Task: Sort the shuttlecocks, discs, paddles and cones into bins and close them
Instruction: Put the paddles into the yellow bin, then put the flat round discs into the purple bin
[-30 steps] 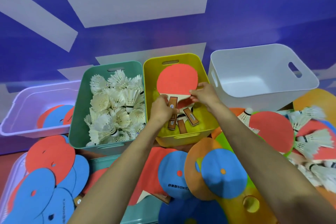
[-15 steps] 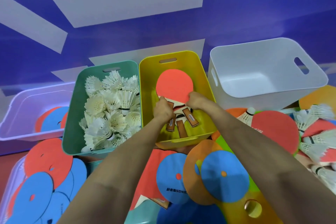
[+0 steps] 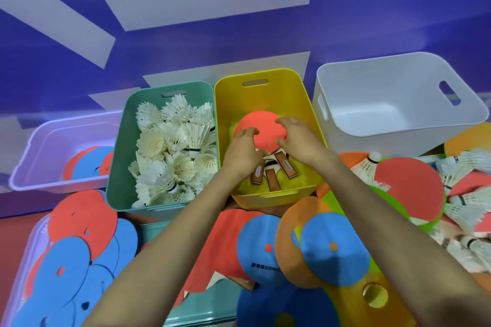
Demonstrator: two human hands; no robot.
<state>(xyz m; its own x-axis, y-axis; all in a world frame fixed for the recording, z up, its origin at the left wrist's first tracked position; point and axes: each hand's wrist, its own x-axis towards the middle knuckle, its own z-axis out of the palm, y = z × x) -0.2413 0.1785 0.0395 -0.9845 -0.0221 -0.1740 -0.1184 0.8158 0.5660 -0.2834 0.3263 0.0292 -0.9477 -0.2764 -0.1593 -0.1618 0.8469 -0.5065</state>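
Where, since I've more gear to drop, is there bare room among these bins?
The white bin is empty. The yellow bin has free floor between the red paddle and its far wall. The lilac bin is bare left of its discs. Crowded: the green bin brims with shuttlecocks, and loose discs cover the near ground.

Smooth, slightly glossy plastic yellow bin (image 3: pixel 305 103); matt red rubber paddle (image 3: pixel 261 127) with wooden handles (image 3: pixel 272 179); feathery white shuttlecocks (image 3: pixel 172 146); matt foam-like discs (image 3: pixel 333 248).
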